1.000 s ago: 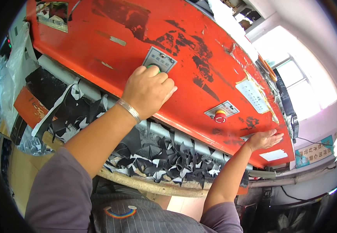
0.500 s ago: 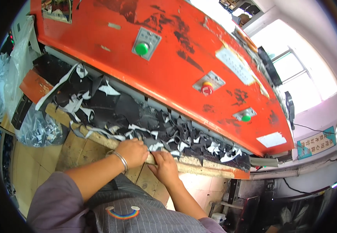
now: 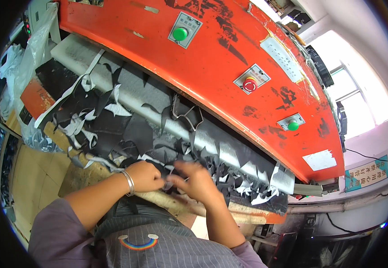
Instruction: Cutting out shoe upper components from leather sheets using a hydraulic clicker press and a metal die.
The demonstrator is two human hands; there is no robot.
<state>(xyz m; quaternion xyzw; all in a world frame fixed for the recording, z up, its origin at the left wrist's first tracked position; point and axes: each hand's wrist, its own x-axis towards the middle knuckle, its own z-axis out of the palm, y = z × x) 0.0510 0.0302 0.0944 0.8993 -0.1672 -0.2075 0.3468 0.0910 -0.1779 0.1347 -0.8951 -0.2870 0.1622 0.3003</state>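
My left hand (image 3: 145, 176), with a silvery bracelet at the wrist, is closed in a loose fist over the near edge of the scrap-covered ledge. What it holds, if anything, is hidden. Close to its right is my right hand (image 3: 198, 181), its fingertips smeared by motion and its thumb pointing toward the left hand. Black and white cut-out scraps (image 3: 133, 131) lie heaped just beyond both hands. Behind them a thin metal outline frame (image 3: 187, 117), like a cutting die, rests on dark sheet material by the grey machine bed (image 3: 80, 58).
A red machine front (image 3: 212, 58) spans the far side, with green push buttons (image 3: 180, 34) and a red stop button (image 3: 249, 84). A worn padded board edge (image 3: 171, 202) runs along my side. Clear plastic bags (image 3: 37, 134) hang at the left.
Both hands have come up off the padded edge, the right one moving rightward and away from me. The grey bed and metal frame now show below the red front. The view has shifted somewhat.
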